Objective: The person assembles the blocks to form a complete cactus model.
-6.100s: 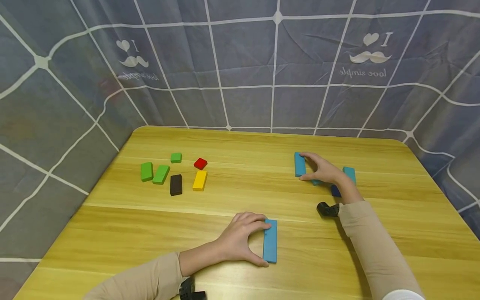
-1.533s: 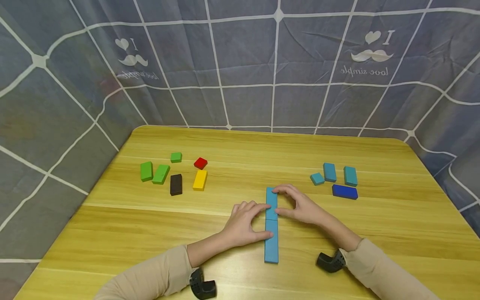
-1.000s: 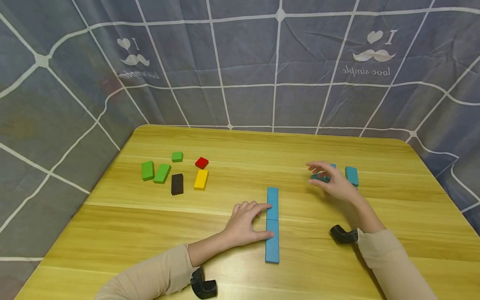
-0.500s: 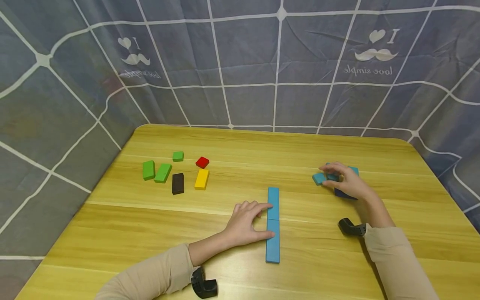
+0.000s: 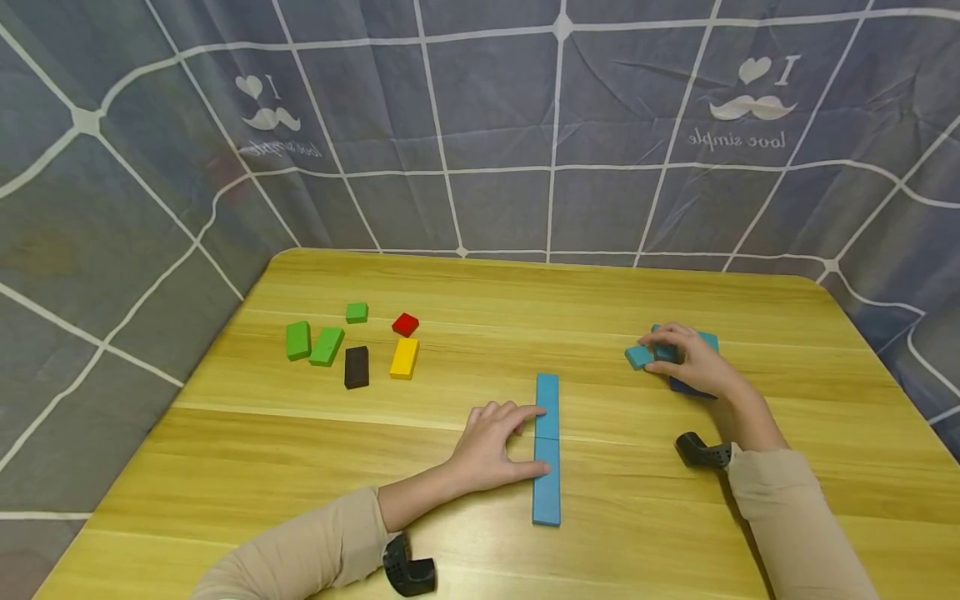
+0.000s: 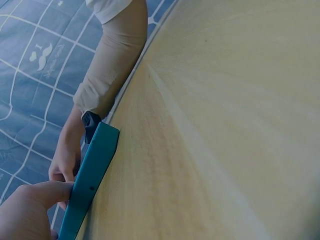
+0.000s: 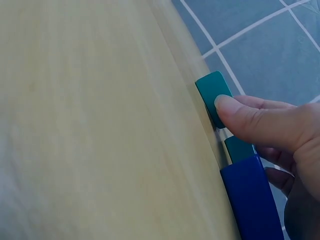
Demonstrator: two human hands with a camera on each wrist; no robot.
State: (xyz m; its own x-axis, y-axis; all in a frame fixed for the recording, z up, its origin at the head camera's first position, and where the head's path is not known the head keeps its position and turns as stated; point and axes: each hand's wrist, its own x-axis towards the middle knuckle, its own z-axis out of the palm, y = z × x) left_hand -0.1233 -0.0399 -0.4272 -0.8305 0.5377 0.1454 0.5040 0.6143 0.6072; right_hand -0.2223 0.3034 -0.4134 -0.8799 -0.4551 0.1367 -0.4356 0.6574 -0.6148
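Two flat light blue blocks lie end to end on the wooden table, a longer near block (image 5: 547, 496) and a shorter far block (image 5: 548, 392). My left hand (image 5: 483, 454) rests against them, thumb on the near one and index finger on the far one. At the right, my right hand (image 5: 697, 362) pinches a small light blue block (image 5: 638, 357) by its edge; in the right wrist view the thumb presses on this small block (image 7: 212, 92). Partly hidden under that hand are a dark blue block (image 5: 690, 388) and two more light blue blocks, one at the right (image 5: 709, 340).
At the left of the table (image 5: 247, 467) lie several green blocks, one of them small (image 5: 357, 312), a red block (image 5: 406, 325), a yellow block (image 5: 404, 358) and a black block (image 5: 357, 367). A grey-blue curtain (image 5: 495, 133) with white lines hangs behind the table.
The far light blue block was brought from the right and set against the near one. My right hand then let go, moved back right and took the small light blue block. The left hand stays.
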